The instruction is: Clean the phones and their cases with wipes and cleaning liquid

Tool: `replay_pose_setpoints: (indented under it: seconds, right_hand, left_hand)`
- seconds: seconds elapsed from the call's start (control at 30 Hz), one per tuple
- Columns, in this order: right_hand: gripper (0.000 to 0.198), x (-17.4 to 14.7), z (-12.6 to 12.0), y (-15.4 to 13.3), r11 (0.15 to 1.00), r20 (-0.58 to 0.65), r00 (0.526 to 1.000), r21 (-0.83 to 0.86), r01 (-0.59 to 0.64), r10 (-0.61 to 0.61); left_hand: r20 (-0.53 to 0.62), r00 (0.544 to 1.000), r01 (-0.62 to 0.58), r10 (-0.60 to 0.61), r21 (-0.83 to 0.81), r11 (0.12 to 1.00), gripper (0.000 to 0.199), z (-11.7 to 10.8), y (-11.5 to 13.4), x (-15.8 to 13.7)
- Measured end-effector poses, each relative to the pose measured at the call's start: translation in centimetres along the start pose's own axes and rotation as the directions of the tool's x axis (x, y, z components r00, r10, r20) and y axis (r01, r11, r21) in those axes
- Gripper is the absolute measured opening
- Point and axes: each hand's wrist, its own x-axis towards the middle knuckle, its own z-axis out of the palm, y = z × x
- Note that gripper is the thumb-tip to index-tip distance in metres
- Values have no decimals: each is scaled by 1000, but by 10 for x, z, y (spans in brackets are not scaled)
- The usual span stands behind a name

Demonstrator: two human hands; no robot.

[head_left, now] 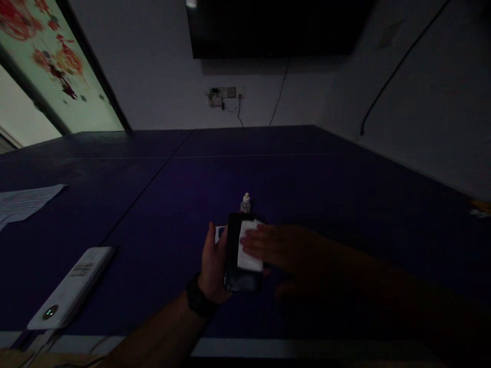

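My left hand [213, 268] is wrapped round a dark smartphone [242, 282], held tilted above the table with its long side upright in view. A white wipe or cloth [249, 260] lies flat against the phone's face. Over it, the fingers of my right hand [284, 250] press the cloth onto the phone; that hand is dim and slightly blurred. Just behind the phone stands a small clear bottle [245, 204] with a white cap. Partly hidden behind my left thumb is a white card-like item [218, 232] with a dark mark.
A purple table [161, 214] spreads out to the wall. On its left are a white power bank-like box [71, 289] with cables at the near end and printed paper [30, 204]. A screen [280, 25] hangs above wall sockets [226, 93]. Something yellow [481, 206] sits at the right edge.
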Motion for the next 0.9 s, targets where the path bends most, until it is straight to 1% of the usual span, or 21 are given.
replay_pose_setpoints:
  seconds: [0.03,0.1,0.17,0.27,0.33,0.4,0.53,0.6,0.67,0.73,0.77,0.83,0.9]
  right_hand:
    - [82,-2,-1,9,998,-44,998,-39,-47,45]
    - [83,-3,-1,19,994,-71,995,-74,-75,70]
    - [81,-1,5,10,998,-36,999,-58,-9,7]
    - [71,7,14,-21,988,59,986,17,153,-154]
    - [69,11,14,-32,984,86,981,43,170,-173]
    - [71,11,7,-24,991,65,989,39,130,-132]
    - [80,4,-8,14,999,-20,1000,-36,-14,13]
    - [82,3,-8,19,999,-21,1000,-42,-13,12]
    - [81,5,-2,7,999,18,999,1,49,-49]
    - [77,7,6,-12,989,86,987,63,131,-136]
    - [76,8,9,-21,985,104,982,86,149,-158]
    - [74,8,10,-28,983,110,980,108,152,-163]
    - [77,6,5,-21,991,69,992,86,99,-105]
  left_hand:
    - [-2,1000,12,-12,-1,1000,74,-1,0,-1]
    - [1,1000,19,-19,-2,1000,70,-3,-1,-1]
    - [6,1000,12,-12,-15,1000,71,-6,-1,0]
    - [3,1000,19,-19,-34,999,81,-7,-1,2]
    - [1,999,32,-32,-36,999,85,-6,0,2]
    - [7,1000,12,-12,-29,1000,82,-5,1,2]
    - [30,999,-24,24,-9,1000,70,-3,2,0]
    - [20,1000,-13,13,-2,1000,68,-3,2,-1]
    - [-4,1000,-13,13,-2,1000,70,-3,1,0]
    - [-18,1000,-10,10,-6,1000,76,-3,1,1]
    - [-15,1000,-3,2,-8,1000,80,-3,2,1]
    - [0,1000,18,-18,-11,1000,83,-2,2,1]
    - [10,1000,8,-8,-8,1000,79,-1,4,0]
